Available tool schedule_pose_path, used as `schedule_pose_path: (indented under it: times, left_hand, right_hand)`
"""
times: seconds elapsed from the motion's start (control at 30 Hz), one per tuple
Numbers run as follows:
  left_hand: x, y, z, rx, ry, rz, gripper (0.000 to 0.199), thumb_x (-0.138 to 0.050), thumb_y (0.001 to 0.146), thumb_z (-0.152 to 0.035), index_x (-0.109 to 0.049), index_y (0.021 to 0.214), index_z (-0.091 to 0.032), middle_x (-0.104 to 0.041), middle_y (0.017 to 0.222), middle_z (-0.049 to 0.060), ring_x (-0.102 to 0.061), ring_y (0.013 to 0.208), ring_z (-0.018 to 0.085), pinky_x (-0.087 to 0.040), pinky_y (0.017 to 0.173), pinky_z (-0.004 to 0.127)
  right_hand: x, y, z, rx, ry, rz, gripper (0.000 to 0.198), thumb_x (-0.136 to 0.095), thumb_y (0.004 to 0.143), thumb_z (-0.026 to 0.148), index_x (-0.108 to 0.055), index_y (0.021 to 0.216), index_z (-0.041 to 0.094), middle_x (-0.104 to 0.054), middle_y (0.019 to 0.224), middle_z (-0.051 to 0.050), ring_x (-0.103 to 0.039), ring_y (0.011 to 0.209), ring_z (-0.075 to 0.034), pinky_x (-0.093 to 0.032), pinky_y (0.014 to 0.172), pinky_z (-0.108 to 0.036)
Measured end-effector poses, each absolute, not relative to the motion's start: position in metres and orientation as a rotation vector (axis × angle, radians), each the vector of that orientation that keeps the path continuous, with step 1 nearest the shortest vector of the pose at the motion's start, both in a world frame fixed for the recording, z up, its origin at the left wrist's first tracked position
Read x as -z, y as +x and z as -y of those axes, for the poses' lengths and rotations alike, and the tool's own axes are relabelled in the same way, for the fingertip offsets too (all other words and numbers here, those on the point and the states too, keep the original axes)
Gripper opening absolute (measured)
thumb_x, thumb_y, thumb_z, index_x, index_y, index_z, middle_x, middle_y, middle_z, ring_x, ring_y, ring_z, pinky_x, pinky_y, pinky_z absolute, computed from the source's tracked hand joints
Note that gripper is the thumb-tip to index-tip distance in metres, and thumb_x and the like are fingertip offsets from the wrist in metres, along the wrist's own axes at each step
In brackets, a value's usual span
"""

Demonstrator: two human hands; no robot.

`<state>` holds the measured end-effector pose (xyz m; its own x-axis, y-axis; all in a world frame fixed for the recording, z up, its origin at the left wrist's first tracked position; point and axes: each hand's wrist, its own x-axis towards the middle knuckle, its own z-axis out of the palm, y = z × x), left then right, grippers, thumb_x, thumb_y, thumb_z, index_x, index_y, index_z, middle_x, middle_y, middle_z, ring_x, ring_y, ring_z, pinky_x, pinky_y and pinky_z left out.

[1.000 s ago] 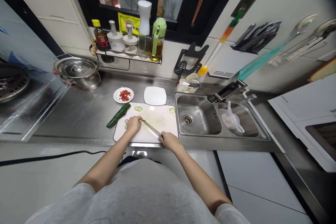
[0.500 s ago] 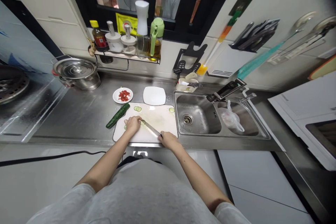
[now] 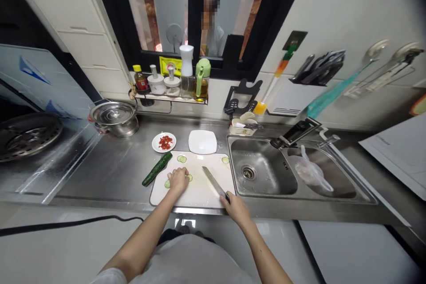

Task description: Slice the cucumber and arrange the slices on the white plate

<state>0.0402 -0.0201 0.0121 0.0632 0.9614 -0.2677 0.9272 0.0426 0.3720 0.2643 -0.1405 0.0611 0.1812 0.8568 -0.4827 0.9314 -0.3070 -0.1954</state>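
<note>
A white cutting board (image 3: 199, 191) lies on the steel counter with several cucumber slices (image 3: 181, 159) on it. My left hand (image 3: 178, 180) rests on the board, curled over slices at its left side. A knife (image 3: 214, 183) is gripped in my right hand (image 3: 235, 208) at the board's near right corner; its blade is lifted away from my left hand and points toward the far left. A whole cucumber piece (image 3: 157, 168) lies across the board's left edge.
Behind the board sit a small plate of chopped red chilli (image 3: 164, 142) and an empty white plate (image 3: 202, 141). A double sink (image 3: 266, 173) holding a plastic bag is to the right. A steel pot (image 3: 115, 118) stands at the left; a condiment rack (image 3: 173, 84) hangs behind.
The knife blade has swung right, away from my left hand and the slice it touched. The camera has tilted up, so the counter sits lower in view.
</note>
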Motion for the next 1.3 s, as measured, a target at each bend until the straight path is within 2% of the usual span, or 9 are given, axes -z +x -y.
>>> schedule_pose_path:
  times: [0.2, 0.4, 0.67, 0.8, 1.03, 1.3]
  left_hand:
    - [-0.018, 0.042, 0.023, -0.194, 1.800, -1.821, 0.009, -0.054, 0.082, -0.021, -0.061, 0.087, -0.023, -0.070, 0.091, 0.003, -0.059, 0.099, 0.023, -0.028, 0.086, 0.037]
    - [-0.029, 0.006, 0.031, -0.364, 1.615, -1.838, 0.012, -0.057, 0.082, -0.025, -0.063, 0.092, -0.026, -0.071, 0.092, -0.003, -0.063, 0.090, 0.017, -0.029, 0.085, 0.034]
    - [-0.019, -0.032, 0.043, -0.296, 1.679, -1.956, 0.015, -0.053, 0.085, -0.025, -0.065, 0.093, -0.025, -0.070, 0.087, -0.001, -0.061, 0.089, 0.018, -0.028, 0.079, 0.033]
    - [-0.008, -0.032, 0.047, -0.257, 1.865, -2.003, 0.020, -0.050, 0.086, -0.022, -0.067, 0.094, -0.025, -0.069, 0.097, 0.004, -0.057, 0.099, 0.023, -0.027, 0.081, 0.036]
    - [-0.003, -0.024, 0.038, -0.347, 1.984, -2.002, 0.033, -0.048, 0.086, -0.021, -0.067, 0.112, -0.028, -0.062, 0.115, 0.007, -0.051, 0.106, 0.025, -0.028, 0.088, 0.039]
    - [-0.027, 0.031, -0.024, -0.270, 2.106, -1.925, 0.043, -0.046, 0.090, -0.027, -0.055, 0.132, -0.029, -0.050, 0.137, 0.010, -0.044, 0.117, 0.029, -0.030, 0.092, 0.041]
  right_hand:
    - [-0.057, 0.265, 0.136, 0.787, 2.309, -1.757, 0.034, -0.037, 0.098, 0.044, -0.060, 0.105, 0.020, -0.071, 0.104, -0.012, -0.065, 0.098, -0.024, -0.036, 0.068, -0.027]
    - [-0.057, 0.263, 0.130, 0.808, 2.314, -1.737, 0.033, -0.036, 0.098, 0.040, -0.060, 0.107, 0.018, -0.071, 0.103, -0.013, -0.066, 0.098, -0.025, -0.038, 0.070, -0.028]
    - [-0.060, 0.261, 0.130, 0.889, 2.343, -1.720, 0.031, -0.037, 0.097, 0.037, -0.061, 0.105, 0.018, -0.071, 0.103, -0.014, -0.065, 0.096, -0.025, -0.038, 0.068, -0.028]
    - [-0.059, 0.261, 0.129, 0.886, 2.349, -1.702, 0.031, -0.037, 0.097, 0.037, -0.060, 0.105, 0.019, -0.071, 0.103, -0.013, -0.065, 0.097, -0.024, -0.037, 0.067, -0.027]
    - [-0.052, 0.261, 0.129, 0.892, 2.377, -1.671, 0.030, -0.040, 0.096, 0.037, -0.061, 0.106, 0.019, -0.070, 0.106, -0.013, -0.065, 0.100, -0.024, -0.039, 0.071, -0.027]
    - [-0.049, 0.261, 0.128, 0.903, 2.404, -1.667, 0.030, -0.040, 0.095, 0.035, -0.062, 0.106, 0.017, -0.070, 0.106, -0.015, -0.065, 0.100, -0.025, -0.039, 0.073, -0.029]
